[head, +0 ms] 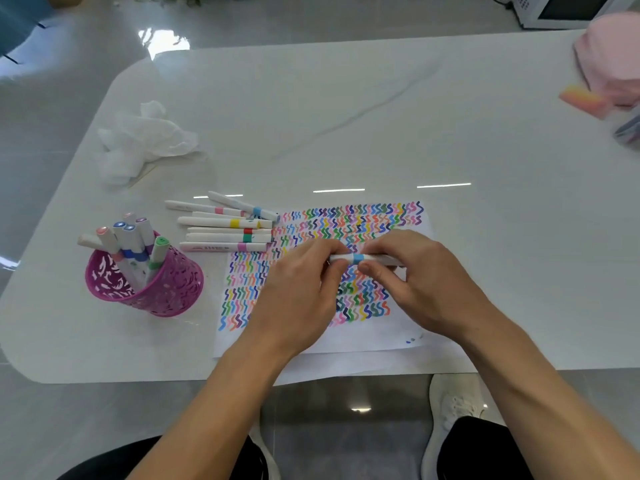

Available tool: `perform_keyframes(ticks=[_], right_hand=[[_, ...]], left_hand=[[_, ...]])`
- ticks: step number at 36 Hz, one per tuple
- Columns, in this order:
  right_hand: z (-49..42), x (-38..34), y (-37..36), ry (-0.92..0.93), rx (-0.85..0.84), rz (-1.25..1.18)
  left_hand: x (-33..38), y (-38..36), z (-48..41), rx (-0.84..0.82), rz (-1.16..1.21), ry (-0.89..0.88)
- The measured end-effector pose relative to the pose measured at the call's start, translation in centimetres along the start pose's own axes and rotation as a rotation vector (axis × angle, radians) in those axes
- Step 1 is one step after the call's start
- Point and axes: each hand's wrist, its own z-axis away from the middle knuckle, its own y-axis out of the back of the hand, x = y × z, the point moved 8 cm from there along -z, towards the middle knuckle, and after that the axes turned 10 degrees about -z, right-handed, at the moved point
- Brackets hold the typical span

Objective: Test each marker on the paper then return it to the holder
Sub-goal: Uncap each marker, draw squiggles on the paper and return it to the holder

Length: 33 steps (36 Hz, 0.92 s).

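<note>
A white marker with a light-blue band point(356, 259) lies level above the paper point(381, 337), held at both ends. My left hand point(304, 289) grips its left end and my right hand point(412, 278) pinches the right part. The paper is covered with rows of coloured squiggles. A purple lattice holder point(152, 289) at the left holds several markers upright. Several more white markers point(225, 230) lie side by side on the table between the holder and the paper.
A crumpled white tissue point(145, 140) lies at the back left of the white table point(346, 116). A pink bag point(613, 57) and a pink-orange eraser point(583, 98) sit at the far right edge. My shoes and legs show below the table's front edge.
</note>
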Motion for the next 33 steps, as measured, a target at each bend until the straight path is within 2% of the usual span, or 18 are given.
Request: perform_keyframes(ticks=[4,11,22,29,33], right_hand=[[0.3,0.3,-0.7,-0.009,-0.075,0.067],[0.9,0.9,-1.0,-0.01,-0.099,0.184],[1.4,0.9,0.5,0.019,-0.011,0.204],[1.6,1.9,1.7,-0.033,0.042,0.234],[1.6,2.5,3.1,-0.078,0.1,0.173]], left_hand=[[0.9,-1.2,0.0,-0.139,-0.087,-0.073],[1.0,-1.5,-0.5,-0.157,-0.08,-0.053],[2.0,-1.2,-1.3,-0.085,-0.028,-0.053],[2.9,-1.2,-1.4,-0.031,-0.053,-0.058],[2.7,-1.3,-1.9,-0.027,-0.057,-0.042]])
